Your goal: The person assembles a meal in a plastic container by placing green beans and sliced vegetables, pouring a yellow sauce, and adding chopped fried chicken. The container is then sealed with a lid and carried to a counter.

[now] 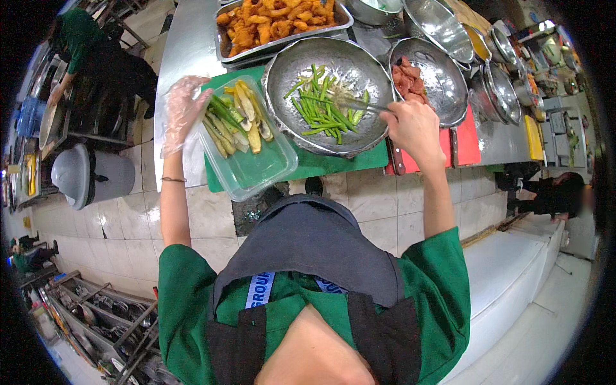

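My left hand [182,110], in a clear plastic glove, grips the left rim of a clear plastic container [260,172]. Inside the container lie strips of green and yellow vegetable [247,122]; its near end juts past the table edge. My right hand [414,131] is bare and closed round metal tongs [364,106]. Their tips reach into a wide dented metal bowl [292,64], among cut green beans [321,115] and some pale shreds, partly blurred. A green cutting board [366,160] lies under the container and bowl.
A tray of fried golden food [276,22] stands behind the bowl. To the right are a metal bowl [443,74] with reddish meat slices [409,80], a red board [470,138] with two knives, and several more bowls. Other people [96,51] work nearby; a grey bin [83,174] stands left.
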Tool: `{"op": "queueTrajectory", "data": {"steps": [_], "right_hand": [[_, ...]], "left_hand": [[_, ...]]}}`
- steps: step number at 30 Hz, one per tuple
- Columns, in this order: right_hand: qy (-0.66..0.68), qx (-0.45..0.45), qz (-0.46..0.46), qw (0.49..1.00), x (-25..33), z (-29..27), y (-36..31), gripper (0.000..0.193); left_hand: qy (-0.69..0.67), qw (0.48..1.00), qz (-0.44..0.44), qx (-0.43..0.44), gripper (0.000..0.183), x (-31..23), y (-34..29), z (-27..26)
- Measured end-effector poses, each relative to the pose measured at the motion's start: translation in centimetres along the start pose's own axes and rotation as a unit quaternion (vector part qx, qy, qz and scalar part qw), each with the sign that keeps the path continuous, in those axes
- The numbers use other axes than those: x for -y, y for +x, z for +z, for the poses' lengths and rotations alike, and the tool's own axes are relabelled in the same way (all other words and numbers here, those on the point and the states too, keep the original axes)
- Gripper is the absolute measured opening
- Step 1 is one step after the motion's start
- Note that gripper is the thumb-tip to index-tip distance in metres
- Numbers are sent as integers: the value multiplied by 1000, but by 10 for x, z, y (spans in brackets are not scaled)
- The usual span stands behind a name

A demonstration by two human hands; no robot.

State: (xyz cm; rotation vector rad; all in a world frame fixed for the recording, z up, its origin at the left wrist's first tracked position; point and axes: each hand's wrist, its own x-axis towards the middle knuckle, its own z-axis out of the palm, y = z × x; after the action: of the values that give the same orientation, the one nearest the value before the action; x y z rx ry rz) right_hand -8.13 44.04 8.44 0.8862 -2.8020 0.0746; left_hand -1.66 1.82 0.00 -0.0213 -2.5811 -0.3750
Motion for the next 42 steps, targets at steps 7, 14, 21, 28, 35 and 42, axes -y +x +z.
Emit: {"op": "queueTrajectory", "data": {"steps": [7, 14, 21, 28, 35, 42], "right_hand": [[-1, 9, -3, 1000, -10, 29, -22, 19], [-4, -24, 42, 999, 5, 41, -24, 18], [-16, 42, 232, 972, -12, 17, -35, 29], [-14, 59, 237, 970, -8, 39, -11, 27], [22, 60, 141, 988, 2, 15, -13, 26], [-48, 106, 88, 989, 22, 31, 1, 29]], "left_hand": [[-21, 995, -63, -72, 22, -23, -1, -45], [-55, 985, -97, -135, 24, -30, -34, -70], [-124, 955, -206, -173, 22, -26, -78, -76], [-169, 934, -272, -159, 20, -24, -94, -75], [-194, 929, -266, -172, 20, -18, -103, -74], [-206, 924, -276, -165, 20, -20, -104, -75]]}}
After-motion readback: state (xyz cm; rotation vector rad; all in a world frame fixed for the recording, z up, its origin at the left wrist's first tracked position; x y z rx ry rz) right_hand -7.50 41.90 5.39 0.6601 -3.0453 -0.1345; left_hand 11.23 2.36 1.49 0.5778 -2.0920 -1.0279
